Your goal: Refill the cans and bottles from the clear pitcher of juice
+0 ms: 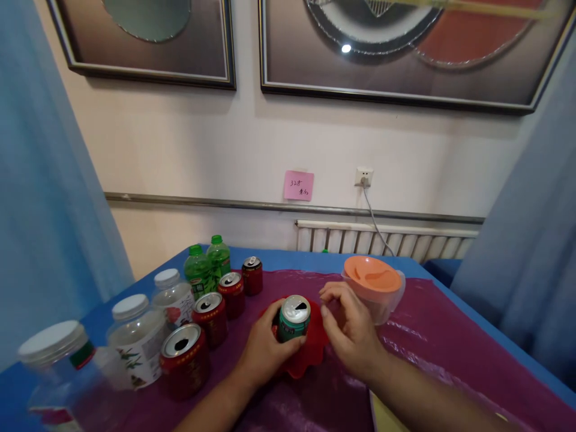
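Observation:
My left hand (262, 349) is wrapped round a green drink can (293, 318) with an opened silver top. The can stands on a red wavy-edged dish (310, 354) on the purple cloth. My right hand (348, 327) hovers just right of the can, fingers curled loosely with the fingertips near the dish's far edge; nothing shows in it. A clear container with an orange lid (373, 282) stands just behind my right hand.
Several red cans (185, 359) stand in a row at the left, with white-capped clear bottles (135, 339) and two green bottles (207, 267) beside them. The purple cloth (432, 348) covers a blue table. A radiator, a wall socket and a pink note are behind.

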### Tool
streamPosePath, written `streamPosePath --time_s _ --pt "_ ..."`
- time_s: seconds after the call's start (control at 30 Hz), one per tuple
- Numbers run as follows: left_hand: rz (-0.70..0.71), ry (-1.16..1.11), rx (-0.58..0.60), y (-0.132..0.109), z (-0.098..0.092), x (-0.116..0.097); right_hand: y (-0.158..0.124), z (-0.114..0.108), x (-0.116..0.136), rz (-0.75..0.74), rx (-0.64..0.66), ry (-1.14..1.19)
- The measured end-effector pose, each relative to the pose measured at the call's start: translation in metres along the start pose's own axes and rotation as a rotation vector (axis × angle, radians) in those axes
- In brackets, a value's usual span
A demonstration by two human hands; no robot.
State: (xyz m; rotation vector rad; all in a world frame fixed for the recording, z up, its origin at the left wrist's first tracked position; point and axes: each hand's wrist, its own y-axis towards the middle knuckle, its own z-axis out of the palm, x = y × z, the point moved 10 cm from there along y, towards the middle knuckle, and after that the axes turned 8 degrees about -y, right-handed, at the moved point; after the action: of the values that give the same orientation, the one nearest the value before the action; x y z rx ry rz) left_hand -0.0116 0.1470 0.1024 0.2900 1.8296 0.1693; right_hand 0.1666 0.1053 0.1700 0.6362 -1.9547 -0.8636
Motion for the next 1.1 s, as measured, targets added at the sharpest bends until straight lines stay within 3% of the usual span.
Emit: streamPosePath --time_s 0.17,0.37,0.57,0.73,0.93,1.1 --pt "0.062 -0.007 0.052 -0.001 0.007 -0.007 -0.037 0.025 -0.034 0.355 0.13 0.028" --pt "0.177 0.048 0.236 -0.006 0.034 -0.003 -0.058 0.04 -0.035 0.552 0.152 0.05" --pt "0.226 0.06 0.389 -0.016 0.058 -0.003 -0.066 0.031 -0.032 0.596 0.168 0.045" --pt "0.186 0.048 0.49 -0.026 0.073 -0.004 -0.081 0.018 -0.031 0.601 0.182 0.069" --pt "0.068 -0.062 0.709 -0.048 0.093 0.013 -0.099 -0.024 -0.037 0.623 0.045 0.103" --pt "-0.062 0.109 0.793 -0.063 0.1 0.017 -0.113 -0.092 -0.083 0.666 -0.106 0.024"
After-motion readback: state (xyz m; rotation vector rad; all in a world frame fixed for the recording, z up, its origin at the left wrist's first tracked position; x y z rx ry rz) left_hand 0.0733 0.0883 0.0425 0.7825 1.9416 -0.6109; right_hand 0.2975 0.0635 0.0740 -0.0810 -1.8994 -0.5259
